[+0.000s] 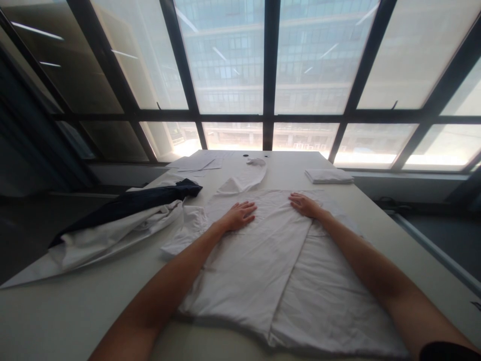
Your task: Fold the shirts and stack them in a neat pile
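A white garment [259,265] lies spread on the table before me, with one layer overlapping another along a slanting edge. My left hand [239,215] rests flat on its upper left part, fingers stretched out to the right. On the upper right part lies my right hand [303,204], its fingers extended and pointing left. Neither hand grips the cloth. Beyond the hands, a narrow white piece of cloth [244,178] reaches toward the far end. A gathered white part [191,225] bunches up beside my left forearm.
At the left, a dark navy cloth [131,205] lies on crumpled white fabric [120,235] along the table [413,260] edge. Paper sheets [195,163] are at the far left. A folded white cloth [328,176] sits at the far right. Large windows [233,60] stand behind.
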The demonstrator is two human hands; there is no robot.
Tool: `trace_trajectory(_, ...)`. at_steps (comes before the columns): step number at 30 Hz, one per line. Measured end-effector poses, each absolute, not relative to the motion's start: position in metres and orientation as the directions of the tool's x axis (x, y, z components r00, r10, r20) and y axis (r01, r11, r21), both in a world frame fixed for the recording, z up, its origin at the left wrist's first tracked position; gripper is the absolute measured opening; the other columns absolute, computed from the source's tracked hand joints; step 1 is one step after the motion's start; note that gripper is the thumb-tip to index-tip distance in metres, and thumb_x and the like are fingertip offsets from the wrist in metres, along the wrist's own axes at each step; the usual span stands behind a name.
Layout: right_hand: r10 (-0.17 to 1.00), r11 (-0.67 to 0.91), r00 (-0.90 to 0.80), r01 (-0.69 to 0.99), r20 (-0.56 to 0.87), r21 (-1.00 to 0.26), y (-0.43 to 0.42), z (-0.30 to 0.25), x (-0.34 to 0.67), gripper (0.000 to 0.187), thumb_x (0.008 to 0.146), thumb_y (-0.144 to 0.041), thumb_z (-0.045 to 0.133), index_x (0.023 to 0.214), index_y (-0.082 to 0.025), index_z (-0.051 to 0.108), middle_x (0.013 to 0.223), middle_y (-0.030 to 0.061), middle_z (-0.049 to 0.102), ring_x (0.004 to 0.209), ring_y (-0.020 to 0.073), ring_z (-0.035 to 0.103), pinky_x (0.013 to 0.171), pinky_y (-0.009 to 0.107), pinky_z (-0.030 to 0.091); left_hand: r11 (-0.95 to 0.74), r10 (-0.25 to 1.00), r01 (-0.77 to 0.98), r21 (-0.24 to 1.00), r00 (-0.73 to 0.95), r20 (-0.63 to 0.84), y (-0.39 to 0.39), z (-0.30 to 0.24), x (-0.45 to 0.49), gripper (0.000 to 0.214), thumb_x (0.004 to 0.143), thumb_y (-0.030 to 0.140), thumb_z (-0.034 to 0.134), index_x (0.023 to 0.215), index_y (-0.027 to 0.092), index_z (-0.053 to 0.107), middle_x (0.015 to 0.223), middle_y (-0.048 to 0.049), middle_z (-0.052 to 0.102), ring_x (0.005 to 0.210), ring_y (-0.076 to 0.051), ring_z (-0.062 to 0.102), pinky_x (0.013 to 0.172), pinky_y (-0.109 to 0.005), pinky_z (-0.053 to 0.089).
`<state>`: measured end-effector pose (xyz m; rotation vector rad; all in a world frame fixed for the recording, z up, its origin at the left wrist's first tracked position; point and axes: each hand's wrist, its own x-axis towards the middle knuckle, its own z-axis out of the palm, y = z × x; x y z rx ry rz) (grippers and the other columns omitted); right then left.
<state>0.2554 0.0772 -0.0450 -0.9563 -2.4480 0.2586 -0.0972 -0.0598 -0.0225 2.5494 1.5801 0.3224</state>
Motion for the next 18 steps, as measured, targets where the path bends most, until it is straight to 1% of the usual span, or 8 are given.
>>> trace_trajectory(4, 0.711, 0.704, -0.613, 0.622, 0.346, -0.344, 0.0781, -0.0462, 0.2552, 0.039, 0.095, -0.031, 0.054, 0.128, -0.018, 0.07, 0.142, 0.0141, 0.059, 0.134, 0.0307, 0.053, 0.115, 0.049, 0.041, -0.445, 0.895, 0.869, 0.216, 0.431, 0.111, -0.0599, -0.0225, -0.097, 0.058, 0.102, 0.056, 0.036, 0.152, 0.027, 0.045, 0.162, -0.005, 0.034, 0.151, -0.028, 0.027, 0.122, -0.051, 0.019)
trace_trajectory(15, 0.737, 0.676, -0.593, 0.631, 0.324, -0.38, 0.0766, -0.0439, 0.2549, 0.039, 0.094, -0.032, 0.054, 0.127, -0.019, 0.07, 0.143, 0.0127, 0.058, 0.135, 0.028, 0.053, 0.116, 0.044, 0.039, -0.443, 0.896, 0.871, 0.21, 0.43, 0.11, -0.0586, -0.0236, -0.0973, 0.058, 0.102, 0.056, 0.035, 0.151, 0.027, 0.045, 0.162, -0.0052, 0.035, 0.151, -0.028, 0.028, 0.122, -0.052, 0.02)
trace_trajectory(18, 0.744, 0.667, -0.584, 0.628, 0.324, -0.401, 0.0759, -0.0433, 0.2543, 0.038, 0.093, -0.033, 0.055, 0.125, -0.019, 0.071, 0.143, 0.0123, 0.059, 0.134, 0.0273, 0.053, 0.116, 0.042, 0.038, -0.44, 0.898, 0.87, 0.222, 0.422, 0.125, -0.0573, -0.0251, -0.0974, 0.057, 0.102, 0.055, 0.036, 0.15, 0.027, 0.047, 0.161, -0.0055, 0.037, 0.15, -0.027, 0.03, 0.122, -0.05, 0.021)
